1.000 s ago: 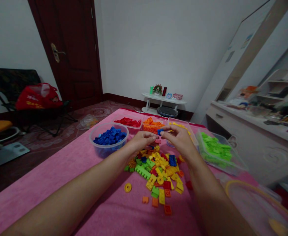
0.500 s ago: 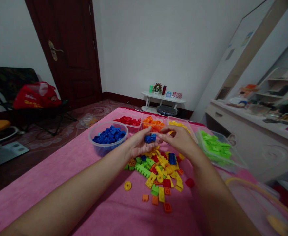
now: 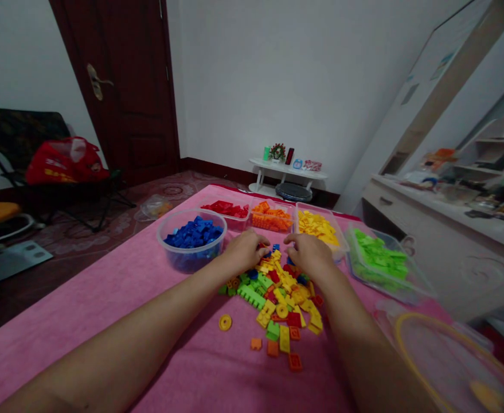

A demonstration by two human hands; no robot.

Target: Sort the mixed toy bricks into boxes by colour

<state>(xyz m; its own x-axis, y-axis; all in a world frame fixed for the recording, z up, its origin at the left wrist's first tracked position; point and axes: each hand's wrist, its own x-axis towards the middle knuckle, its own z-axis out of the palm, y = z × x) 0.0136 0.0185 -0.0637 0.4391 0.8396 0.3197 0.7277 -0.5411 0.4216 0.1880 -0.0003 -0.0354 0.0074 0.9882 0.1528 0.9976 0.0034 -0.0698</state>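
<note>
My left hand [image 3: 246, 250] is palm down at the far left edge of a mixed pile of toy building bricks [image 3: 282, 281]. Its fingers are curled, with blue bricks [image 3: 268, 253] showing at the fingertips; what lies under the palm is hidden. Opposite it, my right hand [image 3: 312, 255] hovers over the pile's far right side, thumb and forefinger apart. Another blue brick [image 3: 290, 261] shows just below its fingers. The pile is mostly yellow and green, with some red, orange and blue pieces.
A round tub of blue bricks [image 3: 162, 236] stands left. Behind the pile are boxes of red bricks [image 3: 226, 207], orange bricks [image 3: 272, 218] and yellow bricks [image 3: 318, 226]; a box of green bricks [image 3: 381, 255] is at the right. A yellow wheel [image 3: 225, 322] lies on the pink cloth [image 3: 183, 350].
My left hand has turned from palm up, holding blue bricks, to palm down by the pile. My right hand has drawn away from it to the right and lowered. The view has shifted slightly.
</note>
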